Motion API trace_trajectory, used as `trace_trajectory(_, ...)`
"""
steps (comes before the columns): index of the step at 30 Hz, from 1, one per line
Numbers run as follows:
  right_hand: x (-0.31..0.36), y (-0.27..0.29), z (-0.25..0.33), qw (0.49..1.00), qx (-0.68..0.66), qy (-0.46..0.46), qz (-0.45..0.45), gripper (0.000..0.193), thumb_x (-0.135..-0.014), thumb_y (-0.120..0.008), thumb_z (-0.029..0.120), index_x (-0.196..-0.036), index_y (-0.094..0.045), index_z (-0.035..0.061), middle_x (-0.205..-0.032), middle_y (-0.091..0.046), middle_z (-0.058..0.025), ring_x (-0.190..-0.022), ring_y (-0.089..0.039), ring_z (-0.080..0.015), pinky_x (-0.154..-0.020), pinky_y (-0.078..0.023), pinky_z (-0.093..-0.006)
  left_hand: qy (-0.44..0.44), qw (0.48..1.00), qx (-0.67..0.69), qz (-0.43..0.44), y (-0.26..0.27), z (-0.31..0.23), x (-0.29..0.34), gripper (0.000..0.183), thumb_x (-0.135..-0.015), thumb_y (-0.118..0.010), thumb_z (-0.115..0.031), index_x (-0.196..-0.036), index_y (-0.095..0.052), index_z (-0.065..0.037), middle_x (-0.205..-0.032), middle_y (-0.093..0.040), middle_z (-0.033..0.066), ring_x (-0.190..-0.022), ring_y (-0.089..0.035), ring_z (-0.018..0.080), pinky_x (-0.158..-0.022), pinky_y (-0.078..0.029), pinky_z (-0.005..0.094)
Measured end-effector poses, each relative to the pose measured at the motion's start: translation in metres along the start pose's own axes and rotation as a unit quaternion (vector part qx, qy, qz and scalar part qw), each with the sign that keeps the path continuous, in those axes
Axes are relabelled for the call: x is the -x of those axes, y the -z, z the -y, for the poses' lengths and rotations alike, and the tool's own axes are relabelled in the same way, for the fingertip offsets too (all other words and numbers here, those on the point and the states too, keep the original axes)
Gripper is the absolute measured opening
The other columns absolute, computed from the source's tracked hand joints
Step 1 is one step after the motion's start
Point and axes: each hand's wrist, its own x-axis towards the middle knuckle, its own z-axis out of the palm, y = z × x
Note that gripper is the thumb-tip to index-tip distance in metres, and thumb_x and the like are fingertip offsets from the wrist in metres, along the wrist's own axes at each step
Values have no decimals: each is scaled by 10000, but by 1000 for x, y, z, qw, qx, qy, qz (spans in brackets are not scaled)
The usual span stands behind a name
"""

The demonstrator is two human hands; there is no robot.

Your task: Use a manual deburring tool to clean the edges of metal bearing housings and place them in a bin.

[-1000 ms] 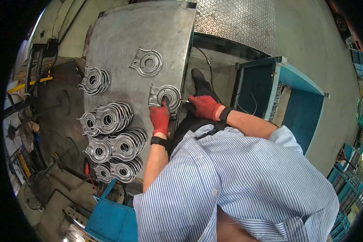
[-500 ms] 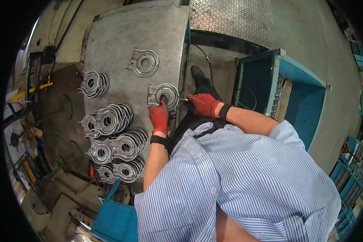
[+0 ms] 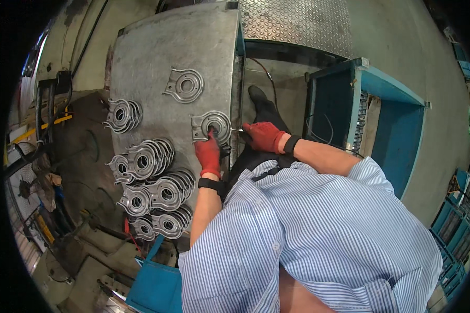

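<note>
A pressed metal bracket [image 3: 222, 119] with a round ringed centre lies at the right edge of the metal table [image 3: 156, 52]. My left hand [image 3: 209, 155], in a red and black glove, grips the bracket's near side, fingers at its central hole. In a matching glove, my right hand [image 3: 265, 136] is closed around a slim tool; only its thin metal shaft [image 3: 236, 130] shows, pointing at the bracket's right rim. Whether its tip touches the metal is too small to tell. Farther back on the table, a similar bracket [image 3: 186, 85] lies flat by itself.
Overlapping stacks of brackets [image 3: 167, 192] line the table's left side, with a smaller stack [image 3: 123, 116] behind. To my right stands a blue metal bin [image 3: 389, 86]. A blue box [image 3: 154, 286] is at lower left, and a tread-plate surface [image 3: 297, 23] lies beyond the table.
The view has shifted slightly. Both hands keep nearly the same places at the bracket, with the tool's shaft still at its right rim.
</note>
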Motion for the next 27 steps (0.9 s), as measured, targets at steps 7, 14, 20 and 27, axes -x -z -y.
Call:
trace_trajectory(7, -3, -3, -1, 1000, -11, 11, -27, 395, -676, -594, 138, -1030, -488, -4, -867, -609, -219, -842, -588, -381, -700, -463, -459, -30, 998, 53, -21, -6, 7, 0, 445, -836, -551, -393, -827, -627, 46, -801, -594, 277, -806, -585, 411, -646, -430, 436)
trace_trajectory(14, -8, -6, -1, 999, -26, 12, -37, 349, -681, -589, 147, -993, -491, 27, -846, -607, -221, -832, -584, -389, -696, -460, -468, 4, 1000, 7, -1, -5, 8, -2, 408, -843, -558, -351, -857, -621, 52, -798, -609, 253, -799, -596, 402, -626, -441, 415)
trace_trajectory(20, -7, -1, 0, 998, -18, 32, -43, 331, -684, -594, 156, -971, -490, 29, -835, -609, -204, -819, -587, -383, -685, -460, -465, -11, 999, 35, 3, -1, 0, -1, 382, -848, -558, -331, -906, -624, 41, -860, -624, 234, -832, -601, 386, -671, -446, 407)
trace_trajectory(27, -7, 1, 0, 998, -8, 29, -48, 312, -689, -600, 163, -953, -493, 36, -821, -611, -192, -808, -592, -375, -668, -463, -460, 35, 998, 22, 49, 9, -12, 3, 348, -853, -554, -291, -994, -607, 23, -974, -619, 222, -912, -588, 371, -747, -449, 393)
